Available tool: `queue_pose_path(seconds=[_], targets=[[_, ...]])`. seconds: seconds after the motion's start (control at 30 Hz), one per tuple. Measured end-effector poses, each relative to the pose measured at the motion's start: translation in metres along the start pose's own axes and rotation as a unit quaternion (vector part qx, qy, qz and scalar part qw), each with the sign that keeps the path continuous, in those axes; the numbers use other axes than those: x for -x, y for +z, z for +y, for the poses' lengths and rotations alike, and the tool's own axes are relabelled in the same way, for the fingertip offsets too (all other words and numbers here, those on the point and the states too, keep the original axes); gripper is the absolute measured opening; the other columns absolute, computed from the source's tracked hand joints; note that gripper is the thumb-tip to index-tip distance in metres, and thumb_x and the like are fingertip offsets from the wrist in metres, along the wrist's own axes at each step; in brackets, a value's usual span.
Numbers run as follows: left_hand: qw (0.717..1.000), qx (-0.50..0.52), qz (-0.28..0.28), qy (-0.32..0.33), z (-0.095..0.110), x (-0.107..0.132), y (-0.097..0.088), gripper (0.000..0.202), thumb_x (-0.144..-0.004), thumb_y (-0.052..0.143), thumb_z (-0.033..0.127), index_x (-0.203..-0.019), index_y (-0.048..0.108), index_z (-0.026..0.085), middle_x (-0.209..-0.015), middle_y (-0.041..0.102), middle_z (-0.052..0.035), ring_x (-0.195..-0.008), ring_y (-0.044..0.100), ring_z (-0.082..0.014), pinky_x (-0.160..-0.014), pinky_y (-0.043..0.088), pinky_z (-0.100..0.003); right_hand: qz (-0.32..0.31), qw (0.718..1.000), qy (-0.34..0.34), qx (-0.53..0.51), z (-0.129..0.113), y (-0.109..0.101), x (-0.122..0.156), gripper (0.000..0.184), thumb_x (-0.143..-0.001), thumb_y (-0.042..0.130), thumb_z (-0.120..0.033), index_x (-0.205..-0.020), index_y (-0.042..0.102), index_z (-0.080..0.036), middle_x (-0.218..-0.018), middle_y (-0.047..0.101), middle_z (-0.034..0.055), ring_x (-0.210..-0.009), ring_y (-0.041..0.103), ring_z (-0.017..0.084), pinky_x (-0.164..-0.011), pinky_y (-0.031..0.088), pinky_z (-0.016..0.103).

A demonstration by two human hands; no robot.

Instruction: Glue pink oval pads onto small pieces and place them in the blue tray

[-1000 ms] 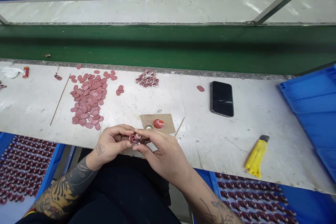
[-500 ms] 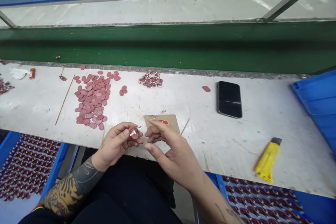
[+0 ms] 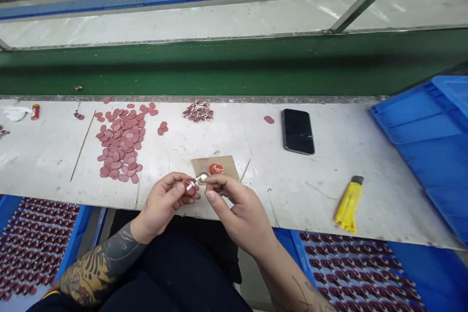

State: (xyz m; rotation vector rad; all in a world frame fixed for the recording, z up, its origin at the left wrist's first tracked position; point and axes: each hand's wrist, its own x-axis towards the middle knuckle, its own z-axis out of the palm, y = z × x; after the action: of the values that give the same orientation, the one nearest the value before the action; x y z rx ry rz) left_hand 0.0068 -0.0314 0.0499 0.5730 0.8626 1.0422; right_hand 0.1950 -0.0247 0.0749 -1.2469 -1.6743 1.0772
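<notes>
My left hand (image 3: 163, 202) pinches a small dark-red oval piece (image 3: 190, 186) with a shiny metallic part on it, between thumb and fingers. Close by on the right, my right hand (image 3: 239, 209) has thumb and fingertips drawn together near that piece; whatever lies between them is too small to make out. Just behind the fingertips lies a brown cardboard piece (image 3: 229, 165), carrying a glossy orange-red blob (image 3: 216, 168) and a small round whitish spot (image 3: 203, 176). To the left spreads a heap of flat pink-red ovals (image 3: 122, 144). Farther back sits a pile of small shiny red-and-silver pieces (image 3: 198, 111).
A black phone (image 3: 298, 131) and a yellow-handled tool (image 3: 349, 204) lie on the right of the white table. Beyond them stands a blue bin (image 3: 413, 131). Trays of dark-red pieces (image 3: 34, 239) flank my lap below the edge. A green belt (image 3: 219, 68) runs behind.
My right hand has moved closer to the piece in my left hand, and its fingers have drawn together. The view has shifted, uncovering more of the orange-red blob.
</notes>
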Motion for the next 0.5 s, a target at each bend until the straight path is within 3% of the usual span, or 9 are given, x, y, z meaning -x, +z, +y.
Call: queue_pose_path(seconds=[0.17,0.33,0.4,0.5], targets=[[0.979,-0.151,-0.045,0.131,-0.007,-0.001,0.006,0.024,-0.083,0.077,0.023,-0.105,0.068,0.020,-0.110,0.069,-0.0067,-0.103,0.067,-0.0183,-0.094,0.055,-0.031,-0.036,0.993,0.045,-0.102,0.004,0.003,0.012,0.016,-0.097,0.058,-0.033,-0.107,0.064,-0.023,-0.105,0.071,0.0046,-0.092,0.068,0.018,-0.083,0.056,0.032],[0.951,-0.276,-0.087,0.109,-0.014,-0.002,0.013,0.037,-0.085,0.074,0.031,-0.119,0.062,0.022,-0.119,0.067,-0.0109,-0.106,0.067,-0.0236,-0.092,0.056,-0.037,0.034,0.993,0.058,-0.096,0.005,-0.005,0.033,0.010,-0.092,0.060,-0.023,-0.100,0.066,-0.022,-0.096,0.073,0.0023,-0.085,0.068,0.016,-0.079,0.055,0.030],[0.921,-0.367,-0.071,0.111,-0.015,-0.003,0.009,0.041,-0.088,0.069,0.036,-0.125,0.058,0.022,-0.126,0.065,-0.0118,-0.108,0.067,-0.0249,-0.094,0.055,-0.039,0.067,0.992,0.063,-0.085,0.011,-0.018,0.046,0.010,-0.091,0.061,-0.022,-0.099,0.067,-0.022,-0.096,0.074,0.0015,-0.082,0.068,0.015,-0.077,0.055,0.029],[0.826,-0.539,-0.054,0.153,-0.018,-0.015,-0.006,0.040,-0.088,0.064,0.044,-0.123,0.060,0.025,-0.124,0.066,-0.0085,-0.100,0.068,-0.0245,-0.094,0.054,-0.041,0.139,0.985,0.095,-0.039,0.037,-0.052,0.078,0.012,-0.091,0.061,-0.027,-0.100,0.067,-0.022,-0.097,0.074,0.0023,-0.084,0.068,0.016,-0.078,0.054,0.029]])
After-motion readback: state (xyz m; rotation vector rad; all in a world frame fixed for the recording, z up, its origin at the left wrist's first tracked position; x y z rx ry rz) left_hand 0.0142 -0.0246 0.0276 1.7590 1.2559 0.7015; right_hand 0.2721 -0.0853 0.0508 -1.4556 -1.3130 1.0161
